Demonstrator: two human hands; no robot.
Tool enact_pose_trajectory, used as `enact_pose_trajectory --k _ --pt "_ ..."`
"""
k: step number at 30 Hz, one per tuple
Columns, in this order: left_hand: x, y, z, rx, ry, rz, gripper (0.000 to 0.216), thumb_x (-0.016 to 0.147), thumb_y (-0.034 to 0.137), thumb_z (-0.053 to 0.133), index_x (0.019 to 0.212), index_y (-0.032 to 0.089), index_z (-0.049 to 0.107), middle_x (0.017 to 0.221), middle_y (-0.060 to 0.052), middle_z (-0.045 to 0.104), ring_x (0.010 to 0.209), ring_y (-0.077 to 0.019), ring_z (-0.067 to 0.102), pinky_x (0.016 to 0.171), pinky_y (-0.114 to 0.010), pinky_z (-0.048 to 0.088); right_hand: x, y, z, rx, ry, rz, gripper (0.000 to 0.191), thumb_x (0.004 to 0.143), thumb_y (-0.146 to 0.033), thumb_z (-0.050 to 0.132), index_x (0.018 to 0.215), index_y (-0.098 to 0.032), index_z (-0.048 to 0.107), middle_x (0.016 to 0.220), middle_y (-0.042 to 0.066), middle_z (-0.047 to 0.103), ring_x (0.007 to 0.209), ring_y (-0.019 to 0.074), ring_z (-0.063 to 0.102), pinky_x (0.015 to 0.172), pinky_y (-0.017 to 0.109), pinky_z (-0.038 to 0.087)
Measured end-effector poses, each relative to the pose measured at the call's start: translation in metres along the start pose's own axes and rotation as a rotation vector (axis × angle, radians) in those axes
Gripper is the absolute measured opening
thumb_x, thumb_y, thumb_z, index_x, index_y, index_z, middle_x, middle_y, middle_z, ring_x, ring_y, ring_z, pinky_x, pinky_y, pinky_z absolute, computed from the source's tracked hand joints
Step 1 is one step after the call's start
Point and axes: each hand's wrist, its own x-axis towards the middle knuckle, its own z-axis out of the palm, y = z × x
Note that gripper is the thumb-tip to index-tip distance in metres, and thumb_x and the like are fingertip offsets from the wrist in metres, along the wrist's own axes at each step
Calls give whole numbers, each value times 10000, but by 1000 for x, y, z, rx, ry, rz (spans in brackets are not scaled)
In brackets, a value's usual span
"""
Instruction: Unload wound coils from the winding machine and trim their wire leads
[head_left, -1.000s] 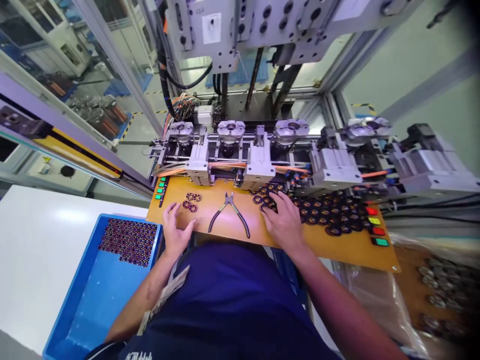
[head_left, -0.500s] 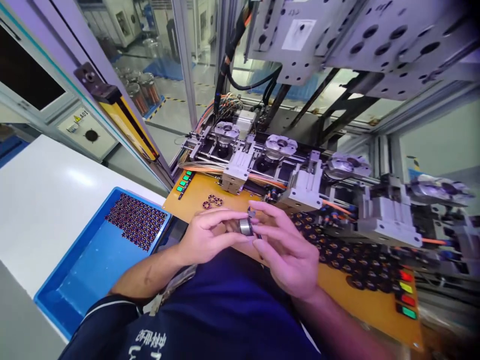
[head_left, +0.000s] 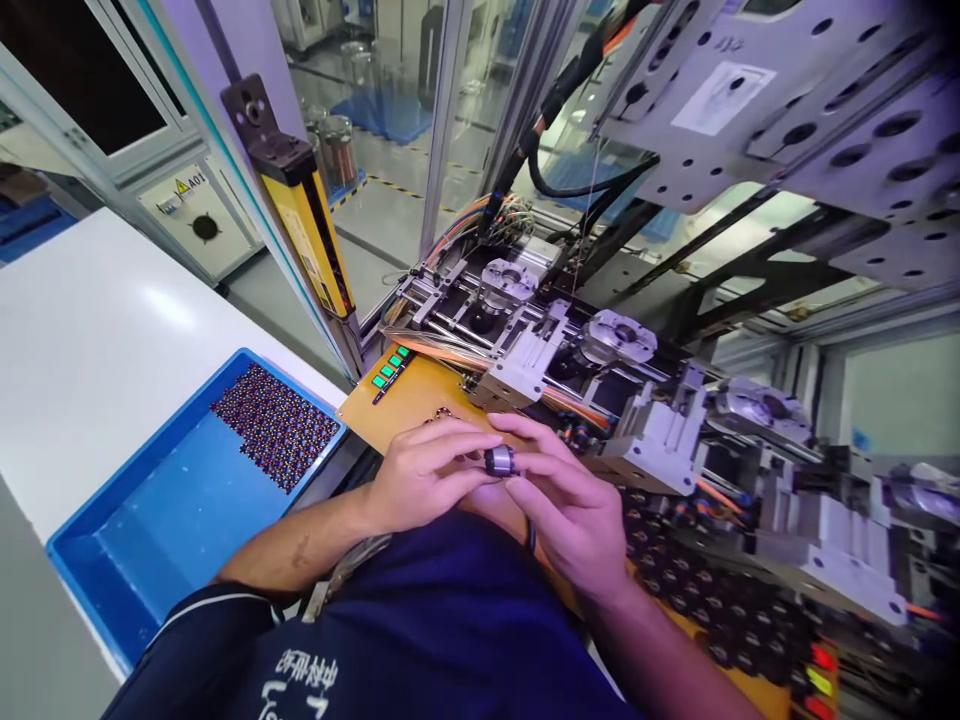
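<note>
A small silver cylinder with black ends [head_left: 499, 461], which looks like a motor stator core, is held up between my two hands in front of my body. My left hand [head_left: 431, 468] pinches it from the left with thumb and forefinger. From the right, the fingertips and thumb of my right hand [head_left: 576, 505] close on the same piece. Just beyond my left fingers, small dark copper-toned rings [head_left: 442, 413] lie on the yellow board [head_left: 375, 420], partly covered by the hand.
A blue tray [head_left: 161, 500] on the white table [head_left: 90, 330] at left holds many small dark copper-toned pieces [head_left: 281, 425]. Beyond my hands stands a machine with round metal fixtures [head_left: 619, 337]. Rows of black round parts [head_left: 712, 590] lie at right, near lit buttons [head_left: 821, 680].
The view has swung, shifting the machine rightward and hiding more of the rings. Between my fingers the stator core has turned, so both its black ends now show.
</note>
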Motion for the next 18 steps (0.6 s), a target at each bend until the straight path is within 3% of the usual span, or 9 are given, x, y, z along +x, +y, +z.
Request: enact_pose_trajectory --k 4,8,10,14,18 --pt "-19 -30 -4 103 39 -127 519 805 319 764 1277 192 590 1143 -122 716 1035 -210 699 913 -355 592 32 -7 -24 -117 -85 -49 211 902 -124 623 1025 -266 719 1248 61 652 1144 207 636 953 366 542" --pt "-54 -81 -1 385 28 -427 637 851 429 688 1398 196 461 1393 -193 556 1320 -324 540 1099 -539 461 106 0 -69 -508 -118 -268 100 893 -231 655 922 -252 749 1026 42 728 922 200 689 854 371 569" --pt "-69 -98 6 432 20 -472 634 878 423 650 1419 177 426 1469 -227 457 1388 -366 457 1125 -600 406 148 16 -85 -699 -122 -297 133 888 -310 647 862 -236 754 1012 46 731 903 212 691 835 380 574" --pt "-81 -107 17 364 -10 -416 607 918 397 596 1446 192 377 1486 -221 422 1246 -291 595 1012 -465 544 210 60 -90 -844 -151 -281 138 836 -231 625 818 -185 754 987 71 731 879 229 691 812 390 567" --pt "-84 -112 18 341 46 -389 592 932 369 577 1456 206 356 1458 -206 455 1178 -262 625 918 -403 589 227 87 -80 -876 -204 -301 163 833 -189 595 824 -156 754 1031 89 720 902 239 682 822 396 551"
